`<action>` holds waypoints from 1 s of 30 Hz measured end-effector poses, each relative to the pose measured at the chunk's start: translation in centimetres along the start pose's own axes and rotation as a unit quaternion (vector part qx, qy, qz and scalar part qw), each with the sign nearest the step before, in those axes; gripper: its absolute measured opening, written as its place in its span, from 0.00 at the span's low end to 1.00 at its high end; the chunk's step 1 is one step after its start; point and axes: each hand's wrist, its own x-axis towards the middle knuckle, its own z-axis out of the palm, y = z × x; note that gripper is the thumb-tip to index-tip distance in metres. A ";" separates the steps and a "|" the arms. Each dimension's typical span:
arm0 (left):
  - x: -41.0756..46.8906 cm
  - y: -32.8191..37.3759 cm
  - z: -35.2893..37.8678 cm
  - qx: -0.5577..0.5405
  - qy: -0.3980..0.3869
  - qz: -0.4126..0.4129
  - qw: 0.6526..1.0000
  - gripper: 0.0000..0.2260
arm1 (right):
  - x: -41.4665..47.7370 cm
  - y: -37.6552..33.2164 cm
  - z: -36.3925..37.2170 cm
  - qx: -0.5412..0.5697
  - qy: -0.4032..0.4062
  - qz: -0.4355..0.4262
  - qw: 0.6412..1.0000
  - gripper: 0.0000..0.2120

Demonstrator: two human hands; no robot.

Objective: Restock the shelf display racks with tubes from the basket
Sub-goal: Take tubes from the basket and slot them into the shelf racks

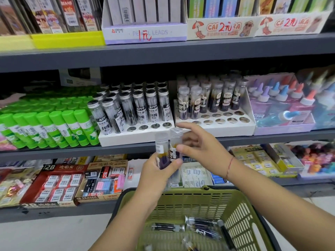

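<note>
**Two ink tubes held up before the half-filled racks**

On the middle shelf, green glue sticks (54, 127) stood in rows at the far left. Beside them a white rack (136, 135) held clear tubes with silver caps (141, 105), their labels bearing a brand mark that looked like "AODEMEI", Chinese characters and "12"; the front-row holes lay open. To its right a second white rack (215, 127) carried tubes of dark ink refills (213, 98) towards the back, with two front rows of holes unfilled. Further right stood glue bottles with coloured nozzles (282, 93).

Above, a display box (145, 33) read "PENCIL LEADS" with a red handwritten "1元", and two boxes to its right showed "2元". Below left, cartons read "2B" and "4B ERASER" (90, 197).

The left hand (157, 171) was closed around two clear tubes (168, 151), upright in front of the shelf edge between the racks. The right hand (197, 145) pinched the right tube of the pair between thumb and fingers, forefinger extended. A red thread circled that wrist.

The olive basket (241, 214) sat below, with several more tubes (199, 227) lying flat on its floor.
</note>
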 end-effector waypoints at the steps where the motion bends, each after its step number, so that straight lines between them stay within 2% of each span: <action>1: 0.1 0.2 0.5 0.009 -0.012 0.010 1.000 0.08 | -0.1 -0.1 -0.3 -0.003 0.008 -0.006 1.000 0.24; 4: 0.7 1.2 1.9 0.056 -0.027 0.044 0.997 0.06 | 0.1 -1.0 -2.1 -0.041 0.033 -0.027 0.998 0.24; 8: 2.9 2.3 2.6 0.120 -0.005 0.102 0.987 0.08 | 1.8 -1.9 -6.9 -0.090 0.203 -0.071 0.972 0.20; 10: 3.8 2.3 3.0 0.176 -0.007 0.121 0.977 0.12 | 3.3 -2.0 -9.1 -0.118 0.284 -0.084 0.948 0.20; 12: 4.6 1.7 3.2 0.237 -0.009 0.136 0.962 0.22 | 4.9 -1.9 -10.4 -0.130 0.318 -0.078 0.936 0.20; 13: 4.9 1.4 3.2 0.267 -0.009 0.144 0.953 0.25 | 5.6 -1.7 -10.8 -0.132 0.320 -0.074 0.935 0.20; 16: 5.1 0.5 3.2 0.360 -0.012 0.214 0.908 0.25 | 7.0 -1.0 -10.8 -0.160 0.299 -0.057 0.939 0.21; 18: 5.4 0.0 3.1 0.380 -0.009 0.247 0.891 0.25 | 7.3 -0.6 -10.5 -0.190 0.281 -0.056 0.939 0.20; 24: 5.4 -0.2 3.2 0.369 -0.001 0.254 0.894 0.25 | 7.8 -0.7 -10.8 -0.311 0.248 -0.024 0.917 0.21; 30: 5.5 0.0 3.1 0.370 -0.011 0.243 0.896 0.25 | 9.1 -1.0 -11.2 -0.278 0.213 -0.003 0.937 0.22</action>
